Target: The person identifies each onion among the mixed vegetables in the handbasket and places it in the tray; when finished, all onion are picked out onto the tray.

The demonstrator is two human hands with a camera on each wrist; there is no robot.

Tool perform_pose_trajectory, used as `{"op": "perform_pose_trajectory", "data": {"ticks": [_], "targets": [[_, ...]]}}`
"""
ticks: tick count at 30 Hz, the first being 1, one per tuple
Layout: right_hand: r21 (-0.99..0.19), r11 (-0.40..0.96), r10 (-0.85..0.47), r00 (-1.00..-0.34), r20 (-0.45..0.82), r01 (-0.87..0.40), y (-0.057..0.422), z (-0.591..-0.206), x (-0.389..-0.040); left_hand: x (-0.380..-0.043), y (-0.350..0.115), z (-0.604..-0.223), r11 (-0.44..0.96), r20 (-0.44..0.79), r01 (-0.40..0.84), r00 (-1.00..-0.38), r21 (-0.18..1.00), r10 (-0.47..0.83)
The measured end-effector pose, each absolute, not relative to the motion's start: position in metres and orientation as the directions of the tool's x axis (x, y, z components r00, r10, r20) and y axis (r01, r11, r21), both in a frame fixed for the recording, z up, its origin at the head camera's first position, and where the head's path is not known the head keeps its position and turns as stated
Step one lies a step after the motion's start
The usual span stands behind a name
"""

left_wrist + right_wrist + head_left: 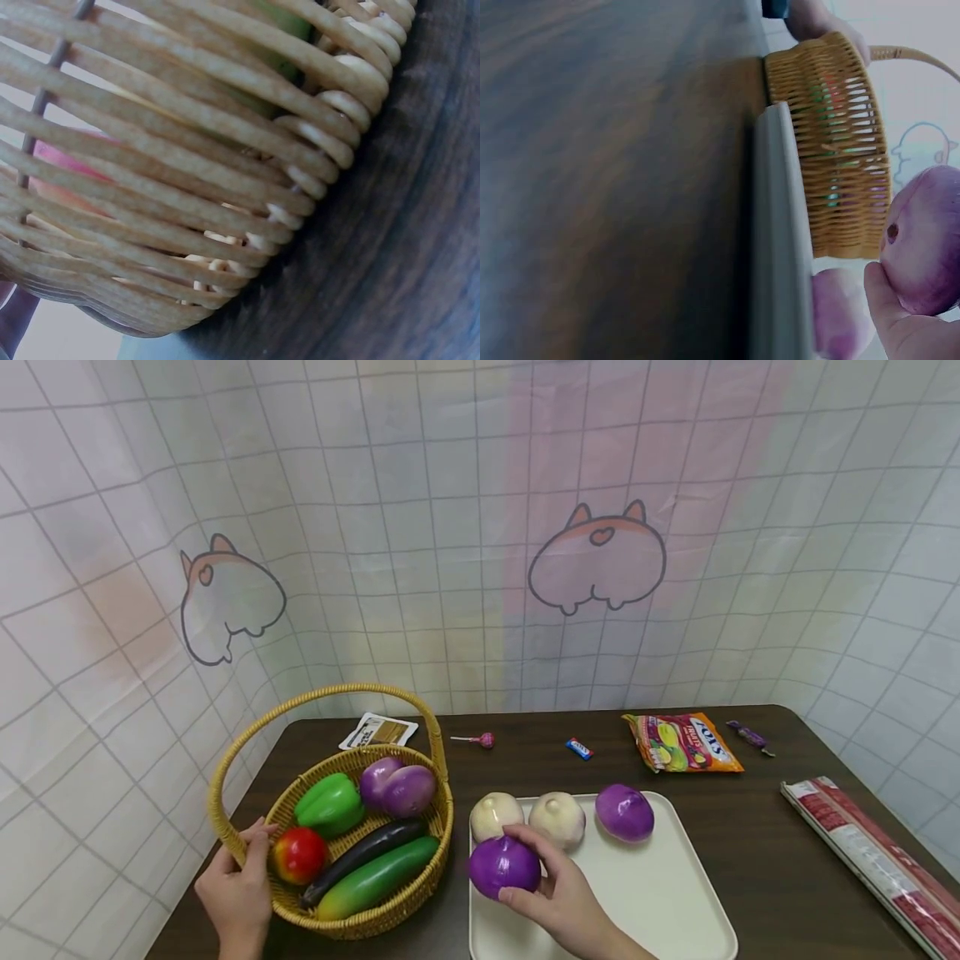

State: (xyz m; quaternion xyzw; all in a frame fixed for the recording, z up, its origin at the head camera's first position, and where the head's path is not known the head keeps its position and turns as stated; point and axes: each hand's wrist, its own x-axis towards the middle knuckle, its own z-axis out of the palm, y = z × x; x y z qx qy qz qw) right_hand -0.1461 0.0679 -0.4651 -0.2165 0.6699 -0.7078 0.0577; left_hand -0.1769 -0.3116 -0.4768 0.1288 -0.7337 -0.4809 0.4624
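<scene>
My left hand [238, 885] grips the near left of the wicker basket [438, 881], where its handle [322, 693] meets the rim. In the basket lie a green bell pepper [330, 804], a red round fruit [300, 855], a dark eggplant [367, 858], a green-yellow cucumber-like vegetable [378, 878] and two purple onions [409, 791]. My right hand [558, 893] holds another purple onion [504, 867] between thumb and fingers, over the left of the white tray [652, 902]. The tray bears two whitish bulbs [557, 820] and one purple onion [625, 813]. The left wrist view shows the basket's woven side [187, 112].
Along the back of the dark table [525, 768] lie a flat packet [378, 730], a lollipop [486, 740], a small blue candy [579, 748], a Fox's candy bag [682, 743] and a purple-wrapped candy [750, 737]. A long red-and-white package [873, 860] lies right.
</scene>
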Motion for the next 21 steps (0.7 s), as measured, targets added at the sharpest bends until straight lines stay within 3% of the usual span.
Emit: {"op": "perform_pose_trajectory", "data": {"ticks": [5,21], "targets": [[-0.975,-0.012,-0.356,-0.910,0.210,-0.220,0.073,-0.475,-0.144,-0.177,-0.312,-0.477,0.507,0.565,0.269,-0.534,0.819,-0.629],[-0.993,-0.005,-0.335,-0.936,0.110,-0.115,0.087,-0.495,-0.146,-0.177,-0.311,-0.475,0.517,0.574,0.270,-0.532,0.812,-0.622]]}}
